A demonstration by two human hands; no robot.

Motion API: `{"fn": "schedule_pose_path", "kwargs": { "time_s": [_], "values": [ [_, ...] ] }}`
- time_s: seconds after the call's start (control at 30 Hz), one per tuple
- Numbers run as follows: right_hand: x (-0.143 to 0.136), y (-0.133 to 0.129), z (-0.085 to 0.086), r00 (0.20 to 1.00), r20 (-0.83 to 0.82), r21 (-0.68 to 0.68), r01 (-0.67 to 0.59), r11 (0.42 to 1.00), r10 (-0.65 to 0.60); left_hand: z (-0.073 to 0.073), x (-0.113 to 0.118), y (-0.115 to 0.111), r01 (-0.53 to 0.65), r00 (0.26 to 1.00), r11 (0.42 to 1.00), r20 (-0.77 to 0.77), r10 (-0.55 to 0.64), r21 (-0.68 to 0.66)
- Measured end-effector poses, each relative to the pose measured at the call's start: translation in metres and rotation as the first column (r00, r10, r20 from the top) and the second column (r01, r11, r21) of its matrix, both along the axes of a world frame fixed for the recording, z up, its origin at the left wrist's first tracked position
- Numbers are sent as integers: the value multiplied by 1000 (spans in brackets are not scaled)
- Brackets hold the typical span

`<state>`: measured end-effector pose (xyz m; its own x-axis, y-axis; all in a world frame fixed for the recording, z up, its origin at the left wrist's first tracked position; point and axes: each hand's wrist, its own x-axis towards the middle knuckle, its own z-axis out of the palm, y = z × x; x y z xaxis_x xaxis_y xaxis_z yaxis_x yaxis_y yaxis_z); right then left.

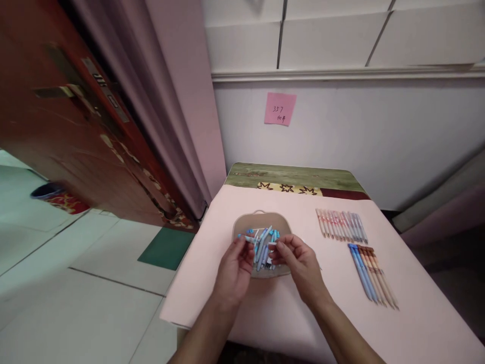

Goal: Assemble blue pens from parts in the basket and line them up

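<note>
A beige basket with a loop handle stands on the pink-covered table, holding several loose blue, lilac and white pens. Over its left side, my left hand is closed in a pinch on a light blue pen, its blue end sticking out past the thumb. My right hand is over the right rim, thumb and fingers pinched on a small whitish piece; whether that is a pen cap or part of a pen I cannot tell. The two hands are apart, with the basket's pens between them.
A row of pink-to-grey pens lies at the table's right. Nearer is a row of blue and brown-topped pens. A pink note sticks to the wall behind. At left are a wooden door, a curtain and a bin.
</note>
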<state>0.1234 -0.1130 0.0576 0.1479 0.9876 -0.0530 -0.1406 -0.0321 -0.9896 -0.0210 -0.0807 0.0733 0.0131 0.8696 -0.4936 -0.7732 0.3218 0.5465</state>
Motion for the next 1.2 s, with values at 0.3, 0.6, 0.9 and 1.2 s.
{"fn": "schedule_pose_path", "kwargs": {
  "time_s": [0.3,0.6,0.9,1.2],
  "values": [
    [27,48,-23,296,942,-136,-91,987,157,-3,-32,12,77,972,974,234,-26,-211],
    [12,67,-17,336,927,-116,-168,979,168,-13,-41,9,76,984,982,173,-46,-175],
    [3,-20,-22,76,975,-158,-426,891,210,-12,-45,14,69,967,989,251,-35,-131],
    [2,-51,-33,33,984,-145,-416,898,174,-9,-46,-2,97,958,985,281,-55,-141]
  ]
}}
